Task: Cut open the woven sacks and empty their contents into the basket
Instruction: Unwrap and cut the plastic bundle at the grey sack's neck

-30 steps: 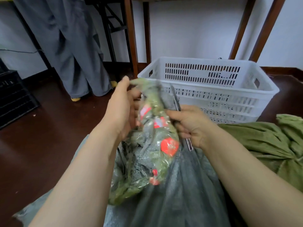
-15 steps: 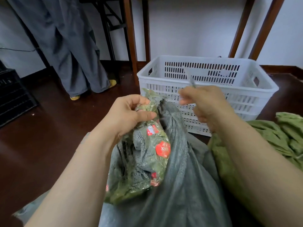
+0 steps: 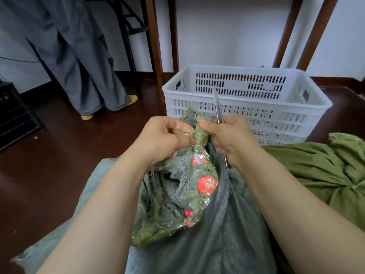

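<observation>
A grey woven sack (image 3: 227, 230) lies in front of me with its mouth raised. Out of it sticks a clear plastic packet (image 3: 183, 196) of green and grey fabric with red labels. My left hand (image 3: 160, 139) pinches the packet's top. My right hand (image 3: 229, 137) grips a slim metal blade (image 3: 217, 105), its tip pointing up, and its thumb and fingers also touch the packet's top. The white slatted plastic basket (image 3: 308, 113) stands just beyond my hands; I see nothing inside it.
A green woven sack (image 3: 324, 171) lies tied at the right. A person in grey trousers (image 3: 83, 62) stands at the back left. Brown table legs (image 3: 156, 46) rise behind the basket. A black crate (image 3: 13, 115) sits at the far left on the dark floor.
My right hand, lifted toward the basket half a second ago, has come back down to the packet's top beside my left hand. The packet stays in my left hand.
</observation>
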Demonstrator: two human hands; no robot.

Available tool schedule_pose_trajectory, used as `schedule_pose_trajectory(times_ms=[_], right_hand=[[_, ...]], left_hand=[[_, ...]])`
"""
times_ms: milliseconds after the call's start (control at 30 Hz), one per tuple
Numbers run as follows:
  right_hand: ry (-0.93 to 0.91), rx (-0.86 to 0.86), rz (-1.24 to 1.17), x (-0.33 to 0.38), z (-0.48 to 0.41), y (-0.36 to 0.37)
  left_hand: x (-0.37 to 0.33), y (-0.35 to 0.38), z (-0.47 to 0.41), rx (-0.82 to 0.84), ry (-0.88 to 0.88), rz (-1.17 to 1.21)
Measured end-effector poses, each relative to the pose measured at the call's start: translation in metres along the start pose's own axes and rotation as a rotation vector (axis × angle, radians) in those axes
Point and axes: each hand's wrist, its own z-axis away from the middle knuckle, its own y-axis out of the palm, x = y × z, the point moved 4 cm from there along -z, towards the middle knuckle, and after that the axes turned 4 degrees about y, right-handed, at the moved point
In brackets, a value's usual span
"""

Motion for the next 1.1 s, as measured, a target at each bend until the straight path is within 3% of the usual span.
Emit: schedule_pose_trajectory(times_ms=[100,200,400,667,900,1100], right_hand=[[0.018,0.121,0.188,0.005,0.003,0.001],[0.021,0.157,0.443,0.019,0.011,-0.005],[-0.064,0.185,0.615,0.054,0.025,-0.026],[-0.143,0.320,0.751,0.042,0.039,0.004],[-0.174,0.349,0.822,0.040,0.044,0.017],[-0.157,0.342,0.872,0.040,0.045,0.018]], left_hand=[[0.009,0.001,0.004,0.041,-0.066,-0.003],[0.011,0.000,0.004,-0.064,-0.059,0.056],[0.019,-0.008,-0.002,-0.133,-0.184,0.240],[-0.003,-0.023,0.001,-0.150,0.050,0.048],[-0.015,-0.032,0.009,-0.137,0.047,0.066],[-0.019,-0.036,0.006,-0.142,0.186,-0.131]])
